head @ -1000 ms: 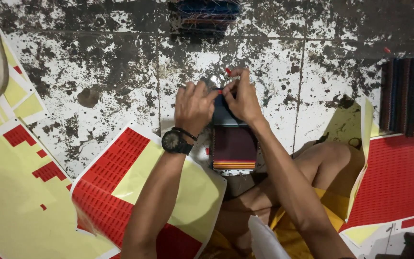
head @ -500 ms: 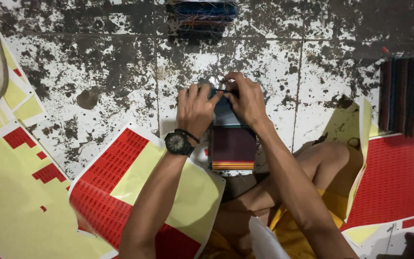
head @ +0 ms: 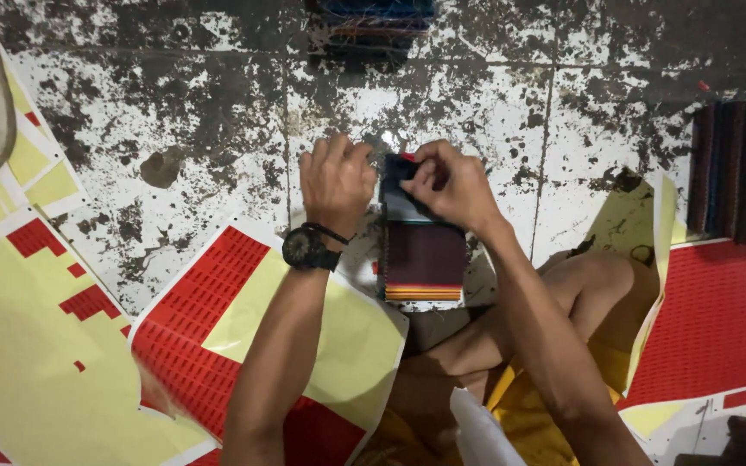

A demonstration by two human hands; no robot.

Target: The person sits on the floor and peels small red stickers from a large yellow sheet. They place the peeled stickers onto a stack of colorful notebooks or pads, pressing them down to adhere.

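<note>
- the stack of fabric swatches lies on the stained floor tiles in the middle of the view, just beyond the person's folded legs; dark maroon on top, with orange and red edges showing along its near end.
- the left hand, with a black wristwatch on its wrist, is curled loosely with its fingers bent down beside the stack's far left corner; i cannot tell whether they grip the edge or only steady it.
- the right hand is pinched nearly closed at the stack's far end, thumb and fingertips pressing a small red sticker onto a dark blue swatch.
- the stack looks light and soft, thin layers that would likely slide or fan apart, so it is best held flat by pressing from above or by clamping its bound end.
- the sticker seems flimsy and tacky, best taken by its edge.
- sheets of red stickers on yellow backing lie near left and right; a striped cloth sits far right.
</note>
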